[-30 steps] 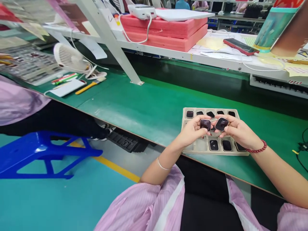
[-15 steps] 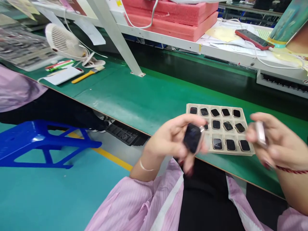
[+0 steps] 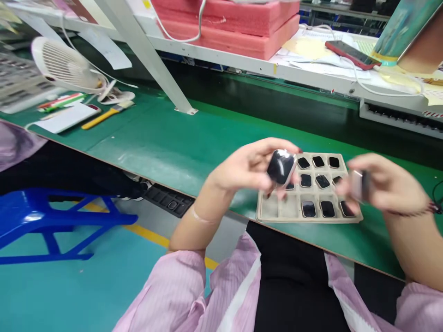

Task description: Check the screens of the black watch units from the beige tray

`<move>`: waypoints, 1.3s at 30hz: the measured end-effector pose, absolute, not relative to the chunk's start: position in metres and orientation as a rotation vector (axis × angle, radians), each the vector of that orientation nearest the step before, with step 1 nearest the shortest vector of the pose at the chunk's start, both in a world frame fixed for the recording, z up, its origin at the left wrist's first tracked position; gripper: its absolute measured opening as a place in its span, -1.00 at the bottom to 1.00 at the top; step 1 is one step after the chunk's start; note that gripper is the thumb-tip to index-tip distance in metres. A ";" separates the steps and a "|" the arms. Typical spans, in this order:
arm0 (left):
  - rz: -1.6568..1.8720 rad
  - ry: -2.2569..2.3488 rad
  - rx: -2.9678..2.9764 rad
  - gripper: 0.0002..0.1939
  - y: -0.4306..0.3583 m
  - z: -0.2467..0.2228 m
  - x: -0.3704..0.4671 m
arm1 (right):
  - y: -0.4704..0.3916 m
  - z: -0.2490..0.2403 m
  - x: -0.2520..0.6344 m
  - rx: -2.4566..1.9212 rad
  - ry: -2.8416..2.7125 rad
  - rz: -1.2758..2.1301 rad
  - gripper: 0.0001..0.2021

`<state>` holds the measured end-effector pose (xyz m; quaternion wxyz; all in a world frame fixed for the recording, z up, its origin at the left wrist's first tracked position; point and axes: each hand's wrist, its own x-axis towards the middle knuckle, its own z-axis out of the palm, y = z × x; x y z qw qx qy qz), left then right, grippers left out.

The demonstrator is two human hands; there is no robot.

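Observation:
My left hand (image 3: 247, 168) grips a smartwatch body (image 3: 281, 167) by its edges, its dark glass face tilted up and catching the light. Opposite it, my right hand (image 3: 387, 184) is closed around a second smartwatch body (image 3: 360, 185), seen edge-on and blurred. Both hands are raised over a pale compartment tray (image 3: 268, 216) on the green bench. Several more watch bodies, such as one dark square unit (image 3: 327, 209), sit face up in its compartments. Two front-left compartments hold nothing. My left hand hides the tray's back left part.
A white fan (image 3: 65, 64) and a yellow-handled brush (image 3: 107, 114) are at the left of the bench. A slanted metal post (image 3: 148, 60) meets the bench top. Red foam blocks (image 3: 224, 27) and a phone (image 3: 353, 54) lie on the shelf. A blue stool (image 3: 51, 221) stands left, near another person.
My left hand has lifted its watch body and turned its face more upward. My right hand has moved left and rotated its piece, which shows a dark side now. The view has shifted slightly.

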<state>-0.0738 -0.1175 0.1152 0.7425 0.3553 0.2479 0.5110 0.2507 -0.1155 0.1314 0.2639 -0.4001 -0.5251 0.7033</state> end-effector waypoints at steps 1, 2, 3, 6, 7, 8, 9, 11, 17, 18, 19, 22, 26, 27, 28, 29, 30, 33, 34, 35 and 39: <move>0.936 0.505 0.964 -0.38 -0.101 0.111 -0.061 | -0.106 0.125 0.246 -1.043 -1.460 1.821 -0.34; 0.794 0.491 1.114 -0.34 -0.084 0.104 -0.048 | -0.094 0.116 0.242 -1.015 -1.495 1.737 -0.35; 0.743 0.509 1.217 -0.36 -0.067 0.097 -0.036 | -0.082 0.105 0.237 -1.006 -1.518 1.660 -0.38; 0.787 0.712 1.398 -0.61 -0.031 0.071 -0.006 | -0.047 0.072 0.225 -1.092 -1.509 1.525 -0.53; 0.787 0.765 1.432 -0.69 -0.024 0.062 0.000 | -0.039 0.062 0.222 -1.119 -1.501 1.486 -0.58; 0.798 0.802 1.451 -0.74 -0.018 0.054 0.004 | -0.032 0.055 0.219 -1.135 -1.492 1.453 -0.61; 0.809 0.821 1.455 -0.77 -0.015 0.047 0.007 | -0.028 0.049 0.218 -1.139 -1.485 1.432 -0.62; 0.844 0.831 1.422 -0.75 -0.012 0.036 0.010 | -0.024 0.040 0.216 -1.119 -1.479 1.421 -0.61; 0.886 0.877 1.312 -0.65 -0.013 0.020 0.010 | -0.024 0.027 0.217 -1.094 -1.525 1.411 -0.57; 0.894 0.881 1.308 -0.64 -0.013 0.019 0.010 | -0.024 0.025 0.217 -1.098 -1.527 1.405 -0.57; 0.903 0.883 1.304 -0.64 -0.014 0.018 0.010 | -0.024 0.024 0.217 -1.100 -1.530 1.402 -0.58; 0.916 0.882 1.296 -0.63 -0.014 0.017 0.010 | -0.024 0.023 0.217 -1.093 -1.547 1.400 -0.58; 0.923 0.869 1.294 -0.61 -0.015 0.014 0.010 | -0.025 0.023 0.216 -1.088 -1.555 1.393 -0.58; 0.926 0.868 1.295 -0.61 -0.015 0.014 0.010 | -0.025 0.023 0.216 -1.083 -1.551 1.394 -0.57; 0.927 0.868 1.297 -0.61 -0.015 0.013 0.010 | -0.025 0.023 0.216 -1.078 -1.547 1.398 -0.57; 0.929 0.870 1.298 -0.60 -0.015 0.013 0.010 | -0.026 0.024 0.216 -1.076 -1.545 1.401 -0.58; 0.932 0.873 1.301 -0.60 -0.015 0.012 0.010 | -0.026 0.024 0.216 -1.077 -1.546 1.402 -0.58; 0.941 0.889 1.308 -0.57 -0.015 0.012 0.010 | -0.027 0.023 0.216 -1.093 -1.565 1.401 -0.58; 0.946 0.892 1.309 -0.55 -0.015 0.012 0.010 | -0.027 0.023 0.216 -1.095 -1.567 1.401 -0.58; 0.951 0.893 1.305 -0.52 -0.014 0.012 0.010 | -0.027 0.022 0.215 -1.093 -1.565 1.401 -0.56; 0.961 0.879 1.268 -0.38 -0.013 0.011 0.008 | -0.025 0.019 0.217 -1.069 -1.526 1.386 -0.43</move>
